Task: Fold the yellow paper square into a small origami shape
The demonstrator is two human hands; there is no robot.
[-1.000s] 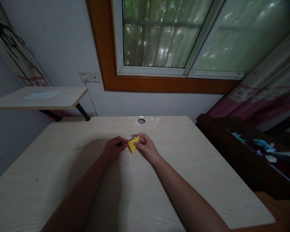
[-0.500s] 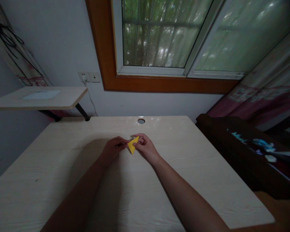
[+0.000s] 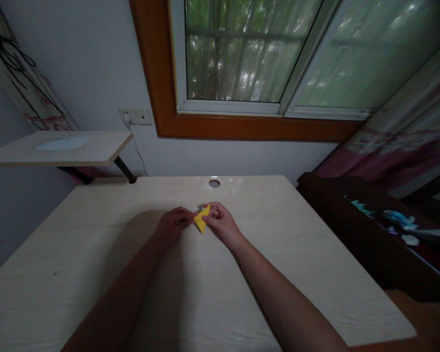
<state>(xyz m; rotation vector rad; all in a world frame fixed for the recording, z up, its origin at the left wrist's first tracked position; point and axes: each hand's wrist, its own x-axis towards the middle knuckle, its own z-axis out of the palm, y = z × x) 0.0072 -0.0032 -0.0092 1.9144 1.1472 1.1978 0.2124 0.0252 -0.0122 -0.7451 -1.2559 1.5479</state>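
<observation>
A small piece of yellow folded paper [image 3: 201, 222], with pointed corners, is held between my two hands above the pale wooden desk [image 3: 278, 244]. My left hand [image 3: 173, 224] pinches its left corner between thumb and fingers. From the right, my right hand [image 3: 222, 221] grips the paper with its thumb on the near face and its fingers curled behind. Those fingers cover part of the paper's right side.
A raised shelf [image 3: 106, 155] with a sheet of paper [image 3: 64, 143] on it stands at the desk's back left. Near the back edge is a round cable hole [image 3: 214, 184]. Dark furniture [image 3: 337, 234] with assorted items borders the right side.
The yellow paper has tilted slightly, its lower point shifting a little to the right. Both hands stay in nearly the same place and keep their hold.
</observation>
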